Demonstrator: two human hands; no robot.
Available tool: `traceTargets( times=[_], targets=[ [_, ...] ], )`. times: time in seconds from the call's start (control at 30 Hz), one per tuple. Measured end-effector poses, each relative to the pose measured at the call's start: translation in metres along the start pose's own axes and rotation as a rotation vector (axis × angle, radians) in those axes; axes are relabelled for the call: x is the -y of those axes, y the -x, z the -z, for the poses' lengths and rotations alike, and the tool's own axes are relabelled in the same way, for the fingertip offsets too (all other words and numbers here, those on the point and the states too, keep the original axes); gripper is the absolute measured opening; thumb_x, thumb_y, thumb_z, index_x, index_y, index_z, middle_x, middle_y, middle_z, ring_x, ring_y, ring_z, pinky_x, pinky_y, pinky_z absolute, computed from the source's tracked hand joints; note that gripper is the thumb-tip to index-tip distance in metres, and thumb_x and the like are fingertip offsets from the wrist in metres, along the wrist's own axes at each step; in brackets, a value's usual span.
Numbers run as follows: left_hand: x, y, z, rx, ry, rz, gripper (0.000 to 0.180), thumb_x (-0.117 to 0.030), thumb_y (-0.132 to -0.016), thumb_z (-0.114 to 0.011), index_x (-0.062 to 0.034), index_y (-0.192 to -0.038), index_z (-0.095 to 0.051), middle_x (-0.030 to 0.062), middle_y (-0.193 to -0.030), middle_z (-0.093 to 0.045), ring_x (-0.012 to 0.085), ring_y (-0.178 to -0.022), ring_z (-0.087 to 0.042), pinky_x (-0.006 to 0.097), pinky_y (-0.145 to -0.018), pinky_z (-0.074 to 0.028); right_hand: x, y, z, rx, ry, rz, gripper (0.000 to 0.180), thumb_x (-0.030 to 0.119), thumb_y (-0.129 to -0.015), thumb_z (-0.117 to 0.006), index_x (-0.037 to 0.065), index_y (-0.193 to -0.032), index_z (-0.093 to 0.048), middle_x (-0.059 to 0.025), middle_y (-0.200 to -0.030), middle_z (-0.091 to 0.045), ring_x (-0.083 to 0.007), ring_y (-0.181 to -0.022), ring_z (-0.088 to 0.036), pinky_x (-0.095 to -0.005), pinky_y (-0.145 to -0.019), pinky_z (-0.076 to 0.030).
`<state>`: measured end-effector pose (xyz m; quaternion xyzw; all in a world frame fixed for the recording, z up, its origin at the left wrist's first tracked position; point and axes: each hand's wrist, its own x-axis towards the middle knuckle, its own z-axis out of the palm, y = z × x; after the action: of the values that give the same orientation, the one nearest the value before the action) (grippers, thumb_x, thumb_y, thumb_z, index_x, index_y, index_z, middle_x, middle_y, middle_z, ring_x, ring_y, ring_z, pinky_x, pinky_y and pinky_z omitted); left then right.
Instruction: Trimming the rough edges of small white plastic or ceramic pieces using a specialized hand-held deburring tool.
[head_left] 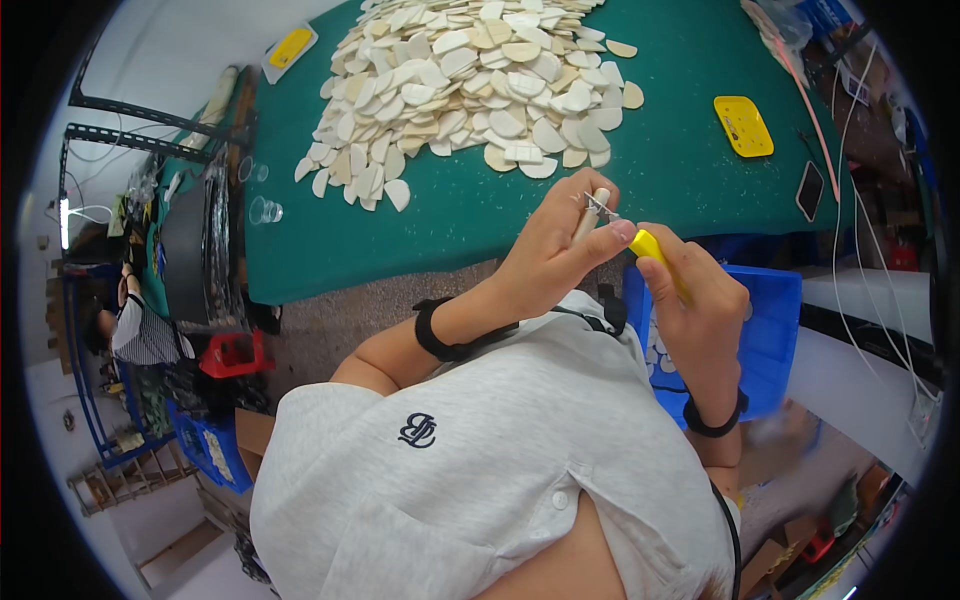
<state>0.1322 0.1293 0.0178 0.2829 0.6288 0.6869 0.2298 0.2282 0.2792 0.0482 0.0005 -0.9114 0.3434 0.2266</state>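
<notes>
My left hand (pixel 565 230) is closed around a small cream-white piece (pixel 585 222), which stands up between thumb and fingers. In my right hand (pixel 700 300) is a yellow-handled tool (pixel 646 245) with a thin metal tip. That tip lies against the top of the piece, beside my left thumb; its exact shape is too small to make out. Both hands are held above the near edge of the green table (pixel 460 215). Beyond them rises a big pile of flat, half-round white and cream pieces (pixel 470 90).
A yellow tray (pixel 743 126) and a phone (pixel 810 190) lie at the table's right. Two clear cups (pixel 265 210) stand at its left edge. Below the right side is a blue bin (pixel 765 310) holding several pieces. Another person (pixel 145 325) is far left, near a red crate (pixel 235 354).
</notes>
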Motion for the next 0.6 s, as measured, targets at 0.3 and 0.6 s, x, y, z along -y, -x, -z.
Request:
traceTargets(
  times=[0.3, 0.6],
  targets=[
    [0.006, 0.006, 0.001, -0.079, -0.119, -0.038, 0.031, -0.035, -0.092, -0.055, -0.005, -0.092, -0.049, 0.0082, -0.081, -0.048, 0.0219, -0.084, -0.044, 0.033, -0.076, -0.036, 0.002, 0.002, -0.001, -0.016, 0.11, 0.08, 0.022, 0.016, -0.082, -0.069, 0.006, -0.102, -0.068, -0.0062, -0.064, -0.055, -0.0191, -0.047, -0.05, -0.0292, -0.043, -0.037],
    [0.011, 0.0, 0.008, 0.053, -0.119, -0.006, 0.025, -0.029, -0.09, -0.058, -0.0058, -0.087, -0.047, 0.006, -0.077, -0.049, 0.0195, -0.063, -0.044, 0.029, -0.057, -0.036, -0.004, 0.0, -0.009, -0.138, 0.223, 0.021, 0.022, 0.018, -0.086, -0.066, 0.005, -0.102, -0.067, -0.0075, -0.069, -0.059, -0.0202, -0.049, -0.052, -0.0295, -0.044, -0.038]
  ],
)
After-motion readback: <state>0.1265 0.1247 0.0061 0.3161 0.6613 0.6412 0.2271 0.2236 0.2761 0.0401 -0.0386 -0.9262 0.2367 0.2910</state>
